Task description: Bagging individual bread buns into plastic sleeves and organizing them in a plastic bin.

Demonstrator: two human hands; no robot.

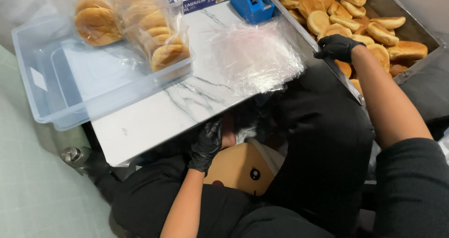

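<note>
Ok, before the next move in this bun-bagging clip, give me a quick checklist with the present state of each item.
1. Right hand at the loose buns in the metal tray: ok, it rests on them at the tray's near edge.
2. Bun gripped in the right hand: cannot tell, the fingers are curled out of sight.
3. Left hand free: cannot tell, it sits below the table edge, apparently touching clear plastic.
4. Stack of clear bags on the marble table: ok, lying flat.
5. Plastic tub has room: ok, bagged buns fill only its far end.
6. Both hands gloved: ok.
</note>
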